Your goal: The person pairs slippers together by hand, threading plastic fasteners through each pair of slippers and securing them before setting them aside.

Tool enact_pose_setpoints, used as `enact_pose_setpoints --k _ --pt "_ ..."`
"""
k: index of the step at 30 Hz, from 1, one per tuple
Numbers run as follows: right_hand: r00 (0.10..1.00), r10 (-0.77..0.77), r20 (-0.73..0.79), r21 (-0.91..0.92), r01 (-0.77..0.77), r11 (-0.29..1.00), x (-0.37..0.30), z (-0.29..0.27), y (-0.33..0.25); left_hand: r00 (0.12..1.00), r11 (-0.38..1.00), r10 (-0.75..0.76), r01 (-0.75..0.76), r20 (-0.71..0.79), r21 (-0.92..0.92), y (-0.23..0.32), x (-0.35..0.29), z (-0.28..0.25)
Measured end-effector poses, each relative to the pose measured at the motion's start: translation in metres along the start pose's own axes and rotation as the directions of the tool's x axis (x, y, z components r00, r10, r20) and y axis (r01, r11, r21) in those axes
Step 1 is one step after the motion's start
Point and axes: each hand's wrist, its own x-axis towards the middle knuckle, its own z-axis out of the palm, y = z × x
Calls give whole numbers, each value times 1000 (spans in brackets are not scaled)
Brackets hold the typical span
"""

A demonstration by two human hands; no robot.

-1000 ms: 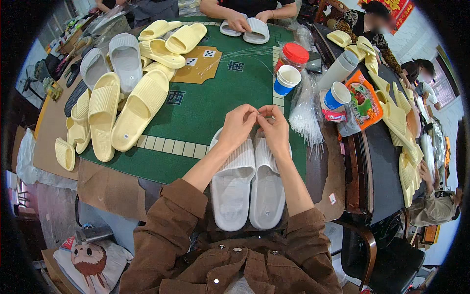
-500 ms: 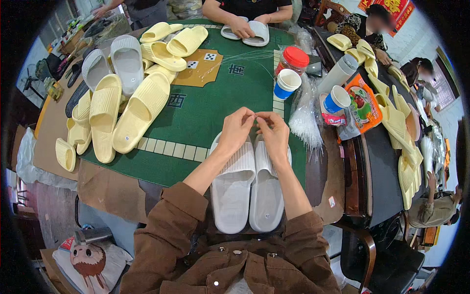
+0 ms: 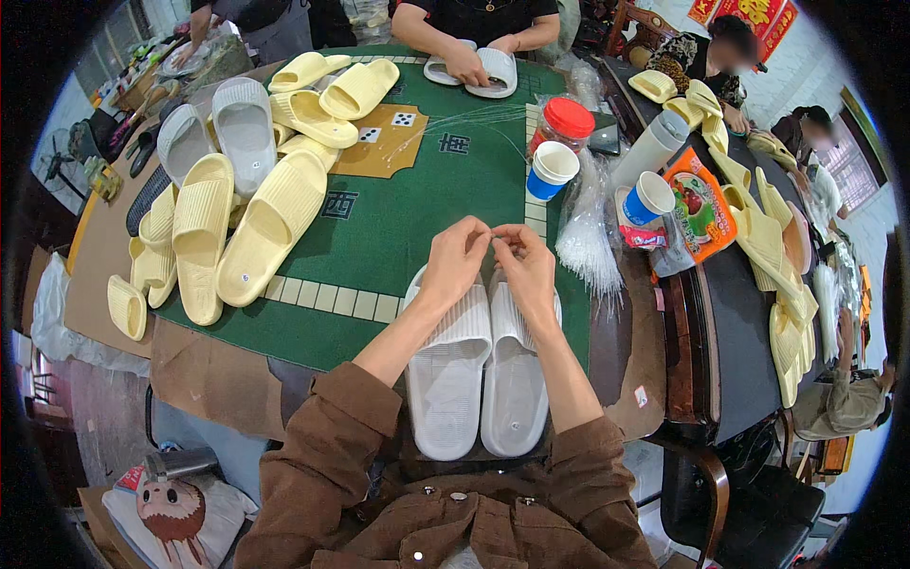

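A pair of light grey slippers lies side by side in front of me, the left slipper (image 3: 447, 403) touching the right slipper (image 3: 517, 403), toes pointing away. Over their toe ends, my left hand (image 3: 455, 258) and my right hand (image 3: 527, 270) meet fingertip to fingertip. Each is closed in a pinch. Whatever lies between the fingertips is too small to make out. To the left, cream slippers (image 3: 272, 228) and grey slippers (image 3: 245, 133) are heaped on the green table mat (image 3: 379, 232).
Right of my hands lies a bundle of clear plastic strips (image 3: 590, 242). Behind it stand paper cups (image 3: 552, 171), a red-lidded jar (image 3: 566, 121) and a white bottle (image 3: 651, 150). Across the table a co-worker's hands (image 3: 466, 64) hold grey slippers. More cream slippers (image 3: 763, 237) line the right-hand table.
My pinched hands stay together over the slippers, with little visible movement. The view has shifted slightly. Across the table, the co-worker's hand has moved slightly at the grey slippers.
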Motion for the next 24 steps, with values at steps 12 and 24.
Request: enact_pose_setpoints --k 12,24 --pt "996 -85 -8 -66 85 994 1 0 4 999 996 -35 32 28 89 9 0 0" --pt "996 -79 -41 -76 75 994 2 -3 3 995 985 84 -90 49 144 0 -3 2"
